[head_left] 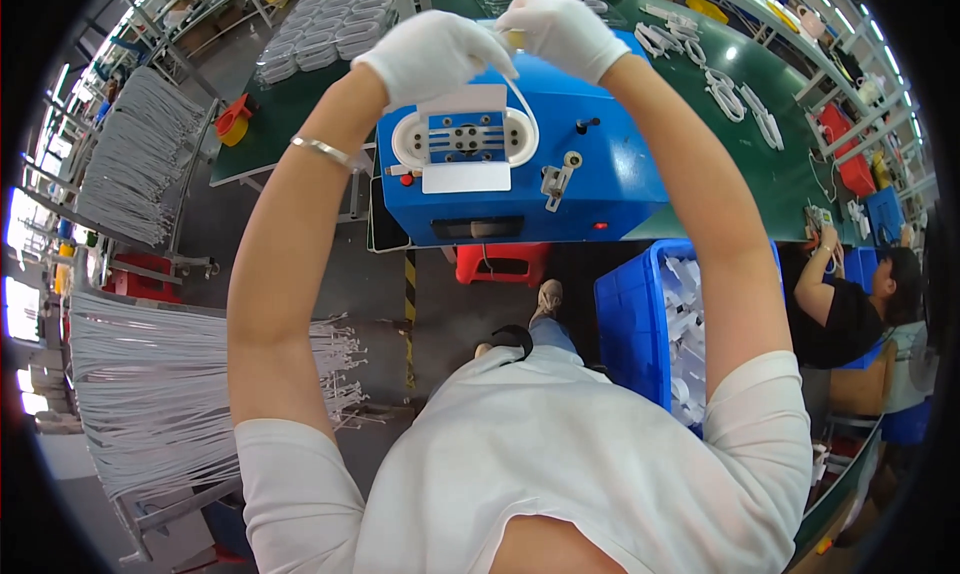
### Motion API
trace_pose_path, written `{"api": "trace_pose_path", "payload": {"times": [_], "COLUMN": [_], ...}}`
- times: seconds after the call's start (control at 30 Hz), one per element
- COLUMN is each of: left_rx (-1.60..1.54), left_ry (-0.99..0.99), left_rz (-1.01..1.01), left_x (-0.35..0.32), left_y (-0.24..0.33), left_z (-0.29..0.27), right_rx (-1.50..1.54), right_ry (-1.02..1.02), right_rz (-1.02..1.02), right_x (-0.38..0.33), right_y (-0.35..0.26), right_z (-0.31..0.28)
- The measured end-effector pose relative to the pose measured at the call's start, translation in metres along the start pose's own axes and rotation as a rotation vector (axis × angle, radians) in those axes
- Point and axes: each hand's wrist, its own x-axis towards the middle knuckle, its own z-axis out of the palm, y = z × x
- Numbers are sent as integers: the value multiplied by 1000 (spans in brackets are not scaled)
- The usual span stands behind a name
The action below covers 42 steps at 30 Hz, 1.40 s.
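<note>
A blue tabletop winding machine [620,174] stands before me. On its top is a winding head [466,140] with metal bars, between two white flaps. A white cable [528,109] loops around the head's right end and rises to my gloved left hand [432,56], whose fingers are closed on it. My right hand [562,32], also in a white glove, is close by at the machine's far edge. Its fingers are pinched together, and what they hold is hidden. A small yellow piece [516,40] shows between the hands.
Bundled white cables [725,94] lie on the green table [620,14], with packed coils [325,34] at far left. Racks of hanging cables [140,164] stand left. A blue crate [632,324] of white pieces is by my right side; a co-worker [850,304] sits at right.
</note>
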Motion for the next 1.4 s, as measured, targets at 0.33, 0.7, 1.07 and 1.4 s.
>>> {"api": "trace_pose_path", "payload": {"times": [0.33,0.7,1.07,1.4], "left_rx": [-171,243,345,154], "left_ry": [-65,545,597,420], "left_rz": [-371,-221,-117,-263], "left_x": [-82,-92,-86,-80], "left_y": [-10,22,17,8], "left_z": [-24,45,57,57], "right_rx": [-69,-212,982,460], "right_ry": [228,33,-175,74], "right_rz": [49,217,816,333], "right_x": [-30,-24,-8,-11], "right_y": [-132,-135,-102,-121], "right_z": [-27,5,9,4]}}
